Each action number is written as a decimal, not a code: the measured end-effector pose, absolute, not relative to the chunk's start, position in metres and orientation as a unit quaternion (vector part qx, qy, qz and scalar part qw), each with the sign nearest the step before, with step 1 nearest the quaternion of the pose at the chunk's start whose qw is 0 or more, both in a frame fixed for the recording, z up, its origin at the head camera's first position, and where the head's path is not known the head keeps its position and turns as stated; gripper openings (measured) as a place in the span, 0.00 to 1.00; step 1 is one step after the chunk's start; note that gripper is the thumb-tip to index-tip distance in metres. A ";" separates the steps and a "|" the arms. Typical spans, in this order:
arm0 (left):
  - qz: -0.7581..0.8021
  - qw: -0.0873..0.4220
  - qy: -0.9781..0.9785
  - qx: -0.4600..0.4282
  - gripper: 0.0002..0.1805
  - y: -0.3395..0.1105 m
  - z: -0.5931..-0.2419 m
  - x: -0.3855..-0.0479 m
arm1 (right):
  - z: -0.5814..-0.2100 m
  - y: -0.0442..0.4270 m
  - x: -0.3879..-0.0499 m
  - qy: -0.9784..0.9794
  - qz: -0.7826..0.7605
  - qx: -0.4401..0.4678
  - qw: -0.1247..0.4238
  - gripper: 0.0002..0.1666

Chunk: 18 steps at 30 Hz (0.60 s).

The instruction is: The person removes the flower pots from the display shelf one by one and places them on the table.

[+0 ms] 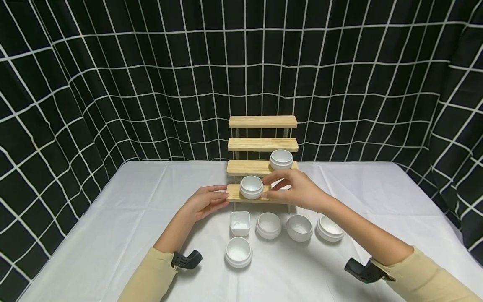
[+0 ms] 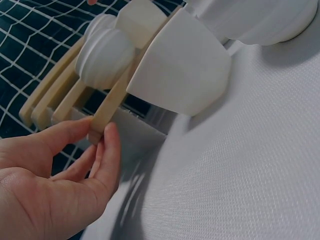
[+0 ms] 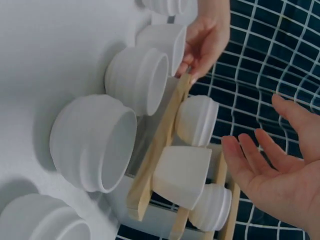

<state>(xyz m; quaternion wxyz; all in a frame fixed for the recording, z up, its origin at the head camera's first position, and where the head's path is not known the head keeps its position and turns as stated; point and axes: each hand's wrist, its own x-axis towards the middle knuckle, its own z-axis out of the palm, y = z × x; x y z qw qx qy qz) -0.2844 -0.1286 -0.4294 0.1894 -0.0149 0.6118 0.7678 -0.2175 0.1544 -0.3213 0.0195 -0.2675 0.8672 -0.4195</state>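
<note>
A tiered wooden display stand (image 1: 247, 167) stands at the table's back. My left hand (image 1: 207, 201) pinches the left end of its lowest step between thumb and fingers, seen closely in the left wrist view. On that step sit a round white bowl (image 1: 251, 187) and, to its right, a square white cup (image 3: 182, 175) that my right hand hides in the head view. My right hand (image 1: 296, 191) hovers beside them, fingers spread and holding nothing in the right wrist view. Another round white bowl (image 1: 281, 159) rests on the second step's right end.
In front of the stand are a square white cup (image 1: 240, 223) and several round white bowls, including one bowl (image 1: 238, 252) nearest me and another bowl (image 1: 330, 229) under my right forearm. A white cloth (image 1: 113, 251) covers the table; a black gridded curtain (image 1: 211, 75) surrounds it.
</note>
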 end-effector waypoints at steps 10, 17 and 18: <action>0.764 0.191 0.616 -0.021 0.28 -0.129 -0.427 -0.283 | -0.312 0.162 -0.224 0.883 -0.407 -0.234 0.008 0.23; 0.762 0.191 0.619 -0.025 0.28 -0.129 -0.425 -0.282 | -0.306 0.168 -0.230 0.880 -0.419 -0.224 0.003 0.24; 0.761 0.191 0.619 -0.024 0.28 -0.129 -0.425 -0.282 | -0.305 0.169 -0.231 0.881 -0.418 -0.219 0.004 0.24</action>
